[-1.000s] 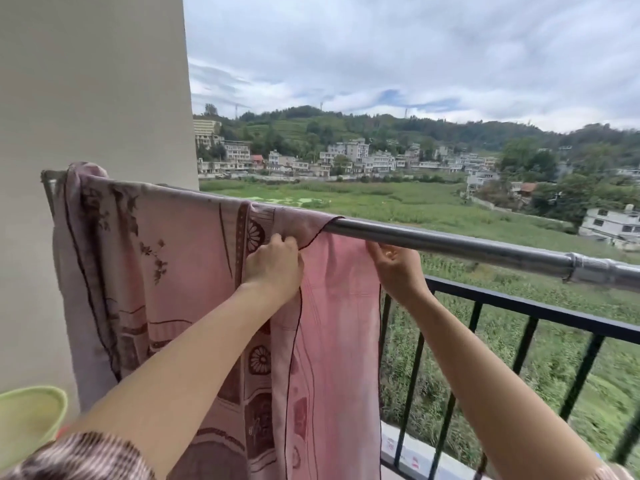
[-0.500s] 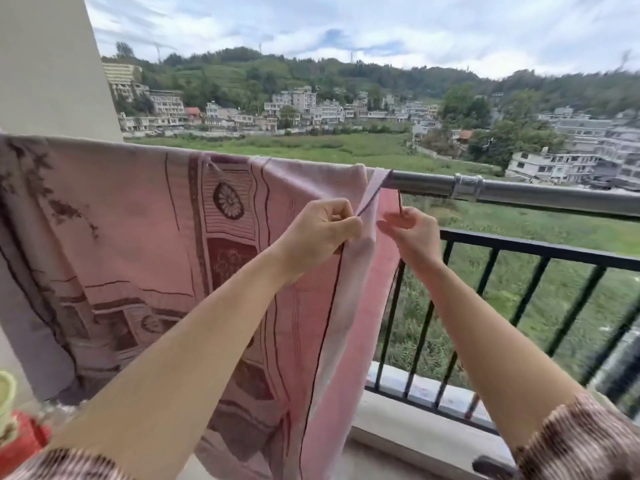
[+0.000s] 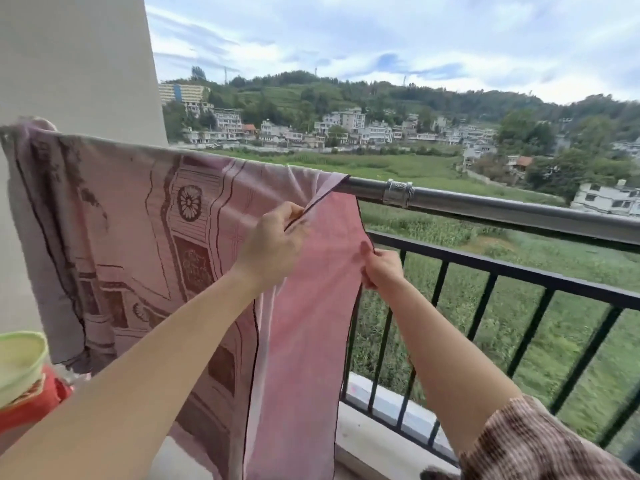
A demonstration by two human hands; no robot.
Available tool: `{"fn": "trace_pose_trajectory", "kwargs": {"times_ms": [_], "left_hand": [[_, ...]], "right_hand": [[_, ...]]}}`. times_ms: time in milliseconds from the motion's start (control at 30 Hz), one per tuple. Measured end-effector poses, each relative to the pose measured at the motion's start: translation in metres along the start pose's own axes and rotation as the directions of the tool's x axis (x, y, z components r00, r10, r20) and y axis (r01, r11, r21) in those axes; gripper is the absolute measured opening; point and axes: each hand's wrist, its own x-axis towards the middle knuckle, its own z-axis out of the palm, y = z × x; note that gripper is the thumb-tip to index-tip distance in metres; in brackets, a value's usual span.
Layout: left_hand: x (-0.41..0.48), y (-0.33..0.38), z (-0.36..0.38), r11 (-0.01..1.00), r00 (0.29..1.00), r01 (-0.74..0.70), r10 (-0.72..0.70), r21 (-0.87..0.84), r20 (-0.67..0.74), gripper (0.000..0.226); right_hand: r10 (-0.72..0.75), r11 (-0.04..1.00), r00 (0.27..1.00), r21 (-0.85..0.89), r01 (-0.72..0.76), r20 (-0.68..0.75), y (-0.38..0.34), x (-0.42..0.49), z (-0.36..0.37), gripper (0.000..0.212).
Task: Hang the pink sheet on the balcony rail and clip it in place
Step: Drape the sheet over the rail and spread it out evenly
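Holds the pink sheet (image 3: 131, 220) draped over the balcony rail (image 3: 502, 211), gripping its hem in the curled left hand (image 3: 273, 247) and pinching its side edge with the right hand (image 3: 382, 268).

Pale green plastic basin (image 3: 19, 365) at my lower left, sitting on red container (image 3: 38, 407), details blurred. Plain white wall (image 3: 76, 64) on my left. Far ahead of me: green grassy field (image 3: 519, 306), cluster of white multi-storey houses (image 3: 346, 129), wooded hill (image 3: 381, 95) behind them, cloudy sky (image 3: 381, 36) above.
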Motion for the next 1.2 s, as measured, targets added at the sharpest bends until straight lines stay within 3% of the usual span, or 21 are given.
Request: {"fn": "trace_pose_trajectory", "kwargs": {"times_ms": [67,133,200,267,333,367,467,533,600,667,700,767,833,1000,1133,1200], "left_hand": [[-0.015,0.008,0.016,0.999,0.999,0.002,-0.003,-0.036,-0.046,0.011],[-0.033,0.025,0.039,0.995,0.999,-0.006,0.002,-0.098,-0.036,0.009],[-0.052,0.050,0.066,0.987,0.999,-0.017,0.025,-0.158,0.044,0.009],[-0.067,0.075,0.087,0.978,0.981,-0.008,0.048,-0.210,0.188,0.006],[-0.078,0.093,0.100,0.982,0.915,0.020,0.058,-0.189,0.400,0.007],[-0.082,0.099,0.105,0.986,0.867,0.039,0.047,-0.161,0.497,0.012],[-0.089,0.109,0.117,0.989,0.796,0.136,-0.079,-0.051,0.600,0.022],[-0.092,0.114,0.128,0.981,0.818,0.151,-0.191,0.118,0.543,0.033],[-0.095,0.123,0.141,0.951,0.887,0.165,-0.258,0.260,0.384,0.034],[-0.097,0.139,0.156,0.946,0.941,0.172,-0.240,0.275,0.238,0.035],[-0.095,0.146,0.164,0.954,0.957,0.159,-0.213,0.254,0.199,0.033],[-0.092,0.160,0.177,0.964,0.971,0.139,-0.178,0.226,0.160,0.024],[-0.089,0.172,0.191,0.963,0.983,0.109,-0.141,0.246,0.115,0.018],[-0.086,0.203,0.216,0.945,1.000,0.011,-0.002,0.327,-0.028,0.019],[-0.080,0.210,0.229,0.745,0.991,0.110,-0.134,0.658,-0.013,0.070],[-0.075,0.209,0.234,0.684,0.988,0.134,-0.151,0.717,-0.041,0.080]], "right_hand": [[-0.027,0.920,0.999,0.389,0.043,-0.047,-0.010,0.001,-0.038,0.031],[-0.114,0.784,0.989,0.602,0.150,-0.098,-0.021,-0.002,-0.079,0.024],[-0.233,0.739,0.952,0.600,0.306,-0.198,-0.033,-0.009,-0.116,0.017],[-0.332,0.734,0.907,0.534,0.420,-0.258,-0.044,-0.016,-0.150,0.029],[-0.362,0.716,0.902,0.549,0.432,-0.237,-0.044,-0.017,-0.182,0.046],[-0.356,0.724,0.910,0.553,0.413,-0.214,-0.039,-0.015,-0.196,0.044],[-0.316,0.814,0.944,0.482,0.324,-0.101,-0.005,-0.012,-0.232,0.012],[-0.297,0.797,0.953,0.565,0.214,0.059,0.015,-0.024,-0.244,0.017],[-0.299,0.791,0.928,0.601,0.112,0.221,0.027,-0.038,-0.250,0.018],[-0.305,0.834,0.908,0.541,0.109,0.287,0.036,-0.047,-0.256,0.027],[-0.298,0.875,0.909,0.465,0.138,0.290,0.038,-0.051,-0.258,0.033],[-0.273,0.950,0.935,0.218,0.224,0.225,0.035,-0.061,-0.261,0.024],[-0.263,0.965,0.947,0.025,0.263,0.184,0.029,-0.069,-0.268,0.023],[-0.310,0.946,0.928,-0.036,0.324,0.208,0.016,-0.084,-0.291,0.030],[-0.322,0.943,0.921,-0.007,0.332,0.218,0.007,-0.094,-0.299,0.029],[-0.322,0.944,0.920,0.003,0.330,0.224,0.005,-0.097,-0.301,0.027]]}}
